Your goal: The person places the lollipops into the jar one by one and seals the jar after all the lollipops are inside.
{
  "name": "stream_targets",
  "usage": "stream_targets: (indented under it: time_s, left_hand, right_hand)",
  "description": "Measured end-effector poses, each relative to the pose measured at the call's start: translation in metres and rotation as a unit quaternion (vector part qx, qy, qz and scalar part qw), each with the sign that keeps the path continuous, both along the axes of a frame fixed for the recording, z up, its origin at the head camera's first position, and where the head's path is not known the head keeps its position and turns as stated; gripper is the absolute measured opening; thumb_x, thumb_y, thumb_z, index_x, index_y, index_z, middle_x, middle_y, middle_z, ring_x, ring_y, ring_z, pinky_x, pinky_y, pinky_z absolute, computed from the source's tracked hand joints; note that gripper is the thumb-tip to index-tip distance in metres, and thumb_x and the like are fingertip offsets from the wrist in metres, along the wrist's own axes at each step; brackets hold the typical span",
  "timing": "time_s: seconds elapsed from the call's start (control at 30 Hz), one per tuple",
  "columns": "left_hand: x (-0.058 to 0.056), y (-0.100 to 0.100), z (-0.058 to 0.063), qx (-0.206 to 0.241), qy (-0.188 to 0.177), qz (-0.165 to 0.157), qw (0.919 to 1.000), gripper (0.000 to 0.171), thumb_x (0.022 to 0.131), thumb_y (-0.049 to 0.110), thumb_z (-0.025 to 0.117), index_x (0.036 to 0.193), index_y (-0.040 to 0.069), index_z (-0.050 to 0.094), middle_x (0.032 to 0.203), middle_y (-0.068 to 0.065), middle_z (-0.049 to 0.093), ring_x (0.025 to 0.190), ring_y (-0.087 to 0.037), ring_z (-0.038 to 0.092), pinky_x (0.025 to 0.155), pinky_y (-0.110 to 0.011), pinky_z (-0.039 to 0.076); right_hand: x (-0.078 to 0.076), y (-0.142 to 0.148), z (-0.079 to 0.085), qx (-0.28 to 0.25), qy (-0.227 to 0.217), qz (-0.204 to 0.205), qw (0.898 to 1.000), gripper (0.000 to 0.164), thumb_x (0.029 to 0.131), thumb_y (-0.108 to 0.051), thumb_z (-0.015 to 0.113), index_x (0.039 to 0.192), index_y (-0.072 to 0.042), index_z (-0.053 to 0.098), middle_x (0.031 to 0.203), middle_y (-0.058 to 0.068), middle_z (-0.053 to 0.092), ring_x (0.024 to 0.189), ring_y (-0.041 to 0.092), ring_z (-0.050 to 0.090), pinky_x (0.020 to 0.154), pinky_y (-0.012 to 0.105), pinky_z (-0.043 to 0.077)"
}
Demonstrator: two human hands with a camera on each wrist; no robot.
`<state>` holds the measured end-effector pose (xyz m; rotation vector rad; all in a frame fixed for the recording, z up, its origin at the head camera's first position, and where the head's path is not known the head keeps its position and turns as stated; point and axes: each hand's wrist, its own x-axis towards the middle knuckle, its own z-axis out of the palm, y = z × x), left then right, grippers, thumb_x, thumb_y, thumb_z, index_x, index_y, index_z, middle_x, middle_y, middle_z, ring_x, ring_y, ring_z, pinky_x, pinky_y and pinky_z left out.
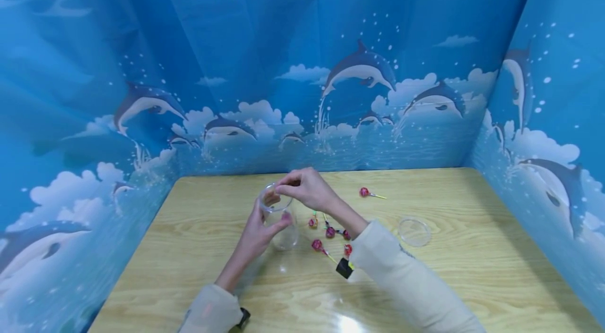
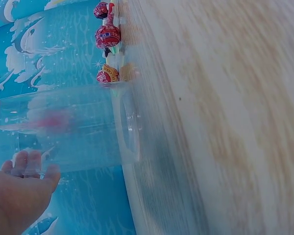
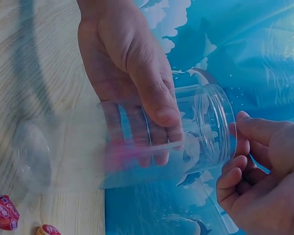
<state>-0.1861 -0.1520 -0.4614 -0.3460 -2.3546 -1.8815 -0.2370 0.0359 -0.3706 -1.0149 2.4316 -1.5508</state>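
Note:
My left hand (image 1: 257,230) grips a clear plastic jar (image 1: 285,238) that stands upright on the table, thumb on the near side and fingers behind it. Through the jar wall shows a blurred pink-red lollipop (image 3: 120,154), its pale stick pointing toward the mouth. Over the mouth is my right hand (image 1: 307,188), its fingertips at the rim, loosely bent with nothing between them. In the right wrist view the stick's end is apart from these fingers. Several red-wrapped lollipops (image 1: 330,232) lie on the table just right of the jar.
One more lollipop (image 1: 364,192) lies farther back, beyond the right forearm. A clear round lid (image 1: 414,231) lies flat to the right of that sleeve. The wood-grain table (image 1: 472,270) is bordered at the back and sides by a blue dolphin-print curtain (image 1: 283,60).

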Motion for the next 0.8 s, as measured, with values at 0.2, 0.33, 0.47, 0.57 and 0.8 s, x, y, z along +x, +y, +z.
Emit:
stream_targets:
  time_s: [0.2, 0.33, 0.47, 0.57, 0.8]
  left_hand:
    - [-0.001, 0.0, -0.001, 0.012, 0.007, -0.003, 0.9999, 0.083, 0.088, 0.001, 0.08, 0.155, 0.001, 0.032, 0.153, -0.023, 0.045, 0.143, -0.04, 0.041, 0.122, -0.059, 0.025]
    - [-0.001, 0.0, -0.001, 0.012, 0.011, 0.002, 0.9999, 0.082, 0.086, 0.001, 0.081, 0.153, -0.001, 0.034, 0.15, -0.025, 0.048, 0.142, -0.041, 0.043, 0.122, -0.058, 0.025]
    - [-0.002, 0.0, -0.002, 0.005, 0.013, 0.007, 0.9999, 0.083, 0.084, 0.004, 0.083, 0.152, 0.001, 0.036, 0.149, -0.024, 0.05, 0.141, -0.04, 0.044, 0.122, -0.057, 0.027]
    - [-0.002, 0.0, -0.002, 0.001, 0.012, 0.008, 0.9999, 0.084, 0.083, 0.005, 0.084, 0.152, 0.001, 0.036, 0.148, -0.024, 0.05, 0.14, -0.041, 0.045, 0.121, -0.057, 0.028]
    - [-0.001, -0.001, -0.002, 0.004, 0.001, 0.009, 1.0, 0.085, 0.083, 0.004, 0.084, 0.152, -0.002, 0.035, 0.148, -0.025, 0.05, 0.141, -0.043, 0.044, 0.12, -0.059, 0.029]
  right_hand:
    - [-0.001, 0.014, -0.002, -0.016, -0.011, -0.016, 1.0, 0.023, 0.101, -0.021, 0.069, 0.117, -0.007, 0.076, 0.107, 0.003, 0.074, 0.094, 0.022, 0.069, 0.08, 0.032, 0.059]
    - [-0.001, 0.036, -0.004, -0.026, -0.033, -0.045, 0.998, 0.025, 0.102, -0.024, 0.067, 0.121, -0.009, 0.075, 0.108, 0.003, 0.074, 0.091, 0.02, 0.066, 0.079, 0.037, 0.058]
    - [-0.004, 0.067, -0.008, -0.025, -0.051, -0.088, 0.995, 0.027, 0.103, -0.026, 0.066, 0.122, -0.01, 0.074, 0.106, 0.004, 0.073, 0.088, 0.022, 0.064, 0.073, 0.038, 0.055]
    - [-0.008, 0.093, -0.015, -0.013, -0.065, -0.125, 0.99, 0.029, 0.103, -0.029, 0.066, 0.123, -0.009, 0.074, 0.103, 0.005, 0.071, 0.084, 0.023, 0.062, 0.068, 0.035, 0.054]
    - [-0.021, 0.152, -0.036, -0.007, -0.094, -0.203, 0.975, 0.036, 0.104, -0.031, 0.065, 0.128, -0.005, 0.07, 0.107, 0.011, 0.07, 0.085, 0.024, 0.062, 0.068, 0.031, 0.056]
